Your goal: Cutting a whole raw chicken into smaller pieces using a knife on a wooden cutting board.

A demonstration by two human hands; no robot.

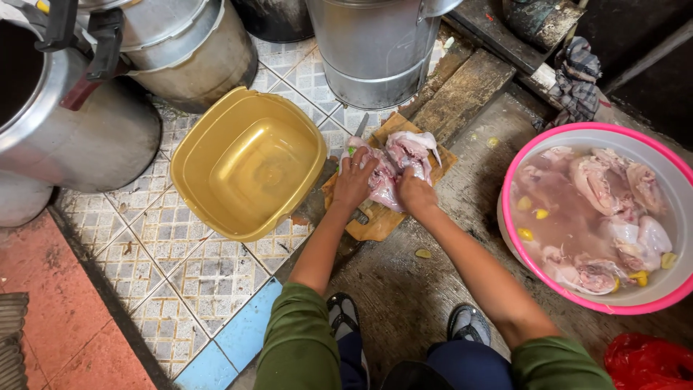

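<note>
Left hand (353, 180) and right hand (416, 192) press slick, lumpy raw chicken (398, 162).

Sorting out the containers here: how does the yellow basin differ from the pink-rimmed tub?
The yellow basin is squarish and holds no chicken; the pink-rimmed tub is round and filled with cloudy water and raw chicken pieces. The basin sits on tiled floor beside the left hand; the tub sits on bare concrete, on the right hand's side. Both stand upright on the floor.

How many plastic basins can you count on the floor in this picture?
2. A yellow basin sits on the tiles left of the cutting board; a pink-rimmed basin with chicken pieces in water is at the right. Others may lie outside the view.
</note>
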